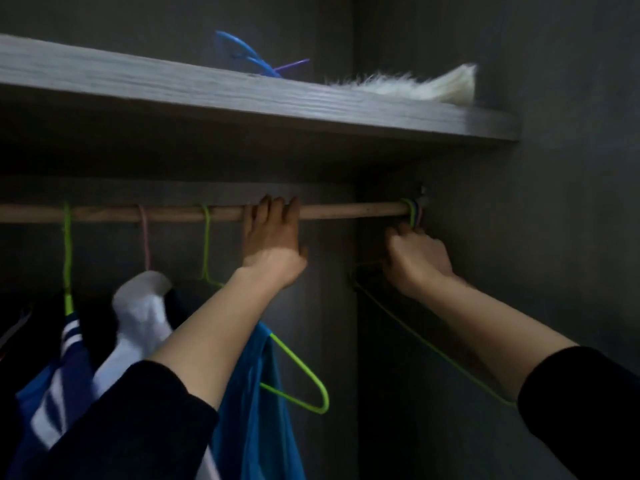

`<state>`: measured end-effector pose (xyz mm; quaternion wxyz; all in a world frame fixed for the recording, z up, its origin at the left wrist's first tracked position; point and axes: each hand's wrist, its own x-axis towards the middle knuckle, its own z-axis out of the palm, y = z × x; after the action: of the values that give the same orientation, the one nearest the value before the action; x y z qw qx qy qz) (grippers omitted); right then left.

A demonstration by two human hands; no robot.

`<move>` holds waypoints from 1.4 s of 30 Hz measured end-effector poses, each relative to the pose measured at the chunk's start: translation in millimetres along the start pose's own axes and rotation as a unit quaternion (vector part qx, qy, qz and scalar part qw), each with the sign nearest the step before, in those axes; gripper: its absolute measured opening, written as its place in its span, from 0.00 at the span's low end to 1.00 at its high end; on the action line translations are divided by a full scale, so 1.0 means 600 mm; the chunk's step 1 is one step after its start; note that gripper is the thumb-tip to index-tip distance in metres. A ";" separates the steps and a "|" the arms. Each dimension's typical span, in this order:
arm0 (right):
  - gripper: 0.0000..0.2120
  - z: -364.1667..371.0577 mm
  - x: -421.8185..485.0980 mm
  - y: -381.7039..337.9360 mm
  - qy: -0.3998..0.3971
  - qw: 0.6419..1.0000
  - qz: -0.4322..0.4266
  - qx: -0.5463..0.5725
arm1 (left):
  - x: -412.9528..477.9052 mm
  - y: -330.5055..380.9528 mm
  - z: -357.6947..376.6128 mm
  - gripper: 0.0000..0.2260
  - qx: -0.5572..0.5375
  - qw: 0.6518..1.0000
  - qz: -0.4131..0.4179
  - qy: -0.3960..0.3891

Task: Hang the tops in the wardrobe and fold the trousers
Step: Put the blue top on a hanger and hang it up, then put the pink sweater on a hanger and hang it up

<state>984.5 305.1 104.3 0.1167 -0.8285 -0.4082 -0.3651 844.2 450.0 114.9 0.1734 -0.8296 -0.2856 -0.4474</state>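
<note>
- The left hand (pixel 273 244) is hooked over the rail (pixel 346 211), its fingers (pixel 263 206) curled close together on top of the wood. If weight is leaned on it, the rail could be shifted in its mount.
- The right hand (pixel 417 256) is closed round the necks of the empty hangers (pixel 412 211) bunched at the rail's far right end. The fingers are curled tight; how many necks are pinched cannot be told.
- If one hanger is wanted, several could be lifted together, as the hooks are stacked and probably tangled; the spares could then be dropped to the wardrobe floor.
- A hook could be caught against the side wall, which lies just beside the bunch, should it be pulled sideways rather than lifted clear.
- The blue top (pixel 249 393) hangs lopsided on its green hanger (pixel 304 372), touching the left forearm; it could be brushed off entirely.
- The white top (pixel 142 313) and striped top (pixel 69 351) hang further left on the rail and seem safe.
- No trousers are in view.
</note>
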 end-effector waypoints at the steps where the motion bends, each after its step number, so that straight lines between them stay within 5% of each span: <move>1: 0.18 0.003 -0.002 0.013 -0.013 0.999 0.008 -0.036 | 0.001 0.001 0.006 0.35 0.005 1.000 0.001 0.009; 5: 0.13 0.013 -0.006 0.034 -0.040 0.989 0.003 -0.140 | 0.001 -0.004 0.023 0.35 -0.004 0.998 0.014 0.054; 11: 0.09 -0.001 -0.004 0.024 -0.039 0.991 -0.020 -0.124 | 0.002 -0.008 0.035 0.34 -0.016 0.996 0.022 0.080; 15: 0.05 -0.020 0.004 0.015 -0.038 0.988 0.093 0.115 | 0.002 -0.007 0.035 0.35 -0.022 0.997 0.021 0.073; 18: 0.08 -0.019 0.019 0.004 -0.038 0.934 0.154 0.319 | 0.002 -0.004 0.030 0.35 -0.020 0.998 0.015 0.057; 21: 0.04 -0.009 0.022 -0.012 -0.045 0.898 0.163 0.407 | 0.001 -0.003 0.026 0.36 -0.029 0.998 0.018 0.044; 29: 0.13 -0.046 -0.091 -0.017 -0.057 0.911 0.124 0.388 | -0.045 0.040 -0.024 0.35 -0.031 0.999 0.010 -0.030; 35: 0.14 -0.125 -0.233 0.047 -0.022 0.927 0.118 0.356 | -0.141 0.155 -0.086 0.30 -0.131 0.988 0.008 -0.081; 42: 0.14 -0.249 -0.448 0.210 -0.050 0.920 0.108 0.374 | -0.302 0.386 -0.212 0.25 -0.339 0.940 -0.038 0.015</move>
<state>896.8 -8.1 34.7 0.4365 -0.7806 -0.4282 -0.1291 829.0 143.5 23.4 -0.1309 -0.8210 -0.1459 -0.5362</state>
